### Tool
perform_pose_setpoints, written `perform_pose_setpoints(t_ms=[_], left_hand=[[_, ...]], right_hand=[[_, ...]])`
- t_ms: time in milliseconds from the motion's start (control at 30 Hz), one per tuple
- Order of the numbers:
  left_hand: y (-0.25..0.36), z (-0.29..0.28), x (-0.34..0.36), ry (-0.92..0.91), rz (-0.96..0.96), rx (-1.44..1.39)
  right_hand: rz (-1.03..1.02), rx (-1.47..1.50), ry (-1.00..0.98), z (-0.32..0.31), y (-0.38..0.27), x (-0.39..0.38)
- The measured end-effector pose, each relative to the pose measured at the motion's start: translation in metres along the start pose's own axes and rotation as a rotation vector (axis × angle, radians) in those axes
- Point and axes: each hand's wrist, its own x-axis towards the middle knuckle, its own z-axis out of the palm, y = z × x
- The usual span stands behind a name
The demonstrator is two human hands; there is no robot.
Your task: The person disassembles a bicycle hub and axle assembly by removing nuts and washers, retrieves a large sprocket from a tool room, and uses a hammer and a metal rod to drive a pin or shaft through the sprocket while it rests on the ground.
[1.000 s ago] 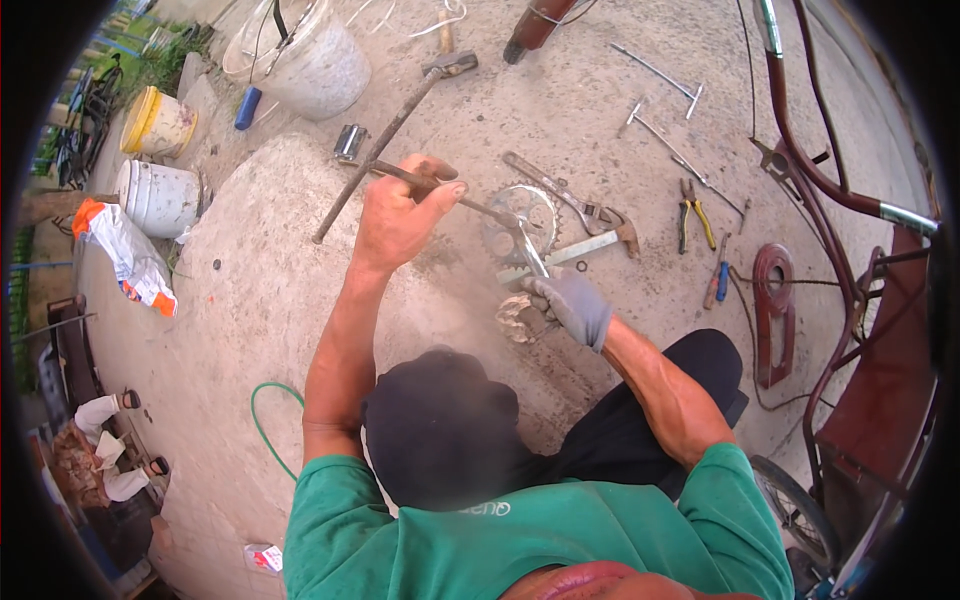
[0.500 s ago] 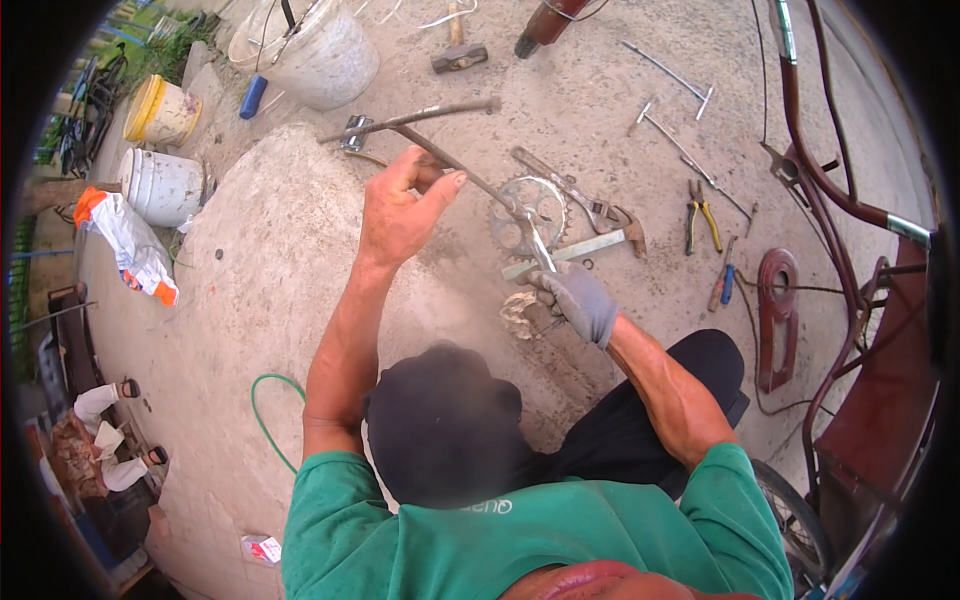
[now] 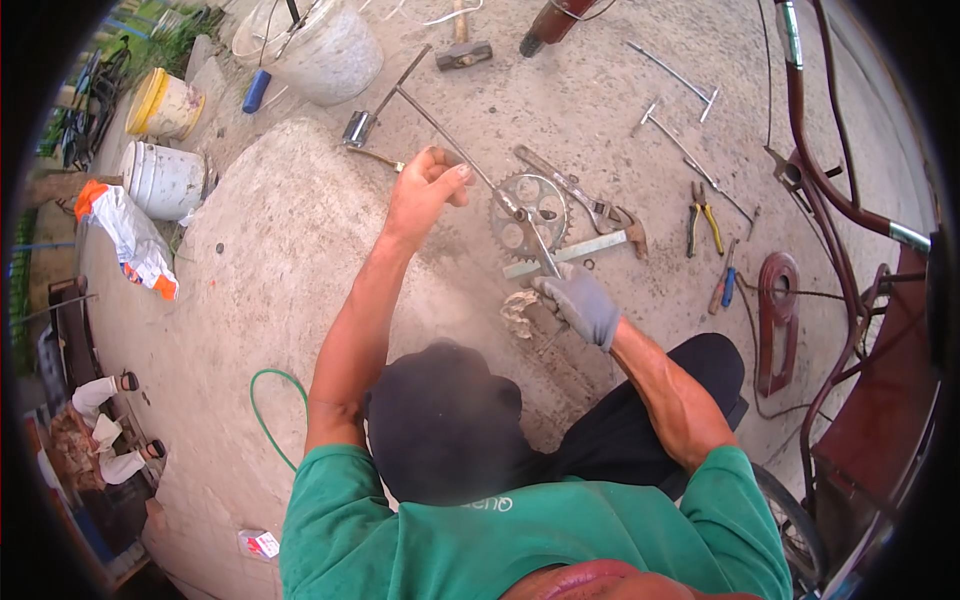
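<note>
My bare left hand (image 3: 430, 190) has its fingers curled beside the long shaft (image 3: 445, 135) of a metal T-bar; whether it grips that shaft is hidden. The bar's crossbar (image 3: 410, 70) slants near a silver-black pedal (image 3: 357, 128). Its lower end meets the middle of a toothed chainring (image 3: 498, 215). My gloved right hand (image 3: 578, 305) is closed on a chrome crank arm (image 3: 543, 250) at the chainring. An adjustable wrench (image 3: 560, 180), a claw hammer (image 3: 633, 232) and a flat metal strip (image 3: 590, 247) lie around them. A crumpled pale rag (image 3: 518, 312) is below.
Pliers (image 3: 700, 215), screwdrivers (image 3: 723, 285) and T-wrenches (image 3: 668, 75) lie rightward. A maroon frame (image 3: 850, 205) and chain guard (image 3: 775, 335) stand or lie at the right. Buckets (image 3: 160, 185) and a sledgehammer (image 3: 462, 55) are farther out. Another person's legs (image 3: 100, 405) show lower left.
The T-bar's crossbar has swung round, first flatter, now steep again with its top farther back. My left hand has moved slightly right and up. My right hand has shifted only slightly.
</note>
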Motion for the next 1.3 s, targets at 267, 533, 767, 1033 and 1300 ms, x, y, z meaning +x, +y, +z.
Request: perform_pose_setpoints(t_ms=[267,533,767,1033,1300], left_hand=[[-0.025,0.027,-0.007,-0.023,0.161,0.230],[-0.025,0.050,-0.026,-0.064,0.749,0.810],[-0.045,0.039,-0.042,0.020,0.601,0.926],[-0.051,0.044,-0.043,0.013,0.580,0.811],[-0.059,0.037,-0.044,-0.036,0.636,0.862]], right_hand=[[0.038,0.054,0.006,-0.010,-0.010,-0.008],[0.093,0.131,0.011,-0.003,0.005,0.003],[0.079,0.103,0.012,0.016,0.007,0.003],[0.086,0.098,-0.009,0.009,0.009,0.004],[0.096,0.110,-0.020,0.013,0.008,0.004]])
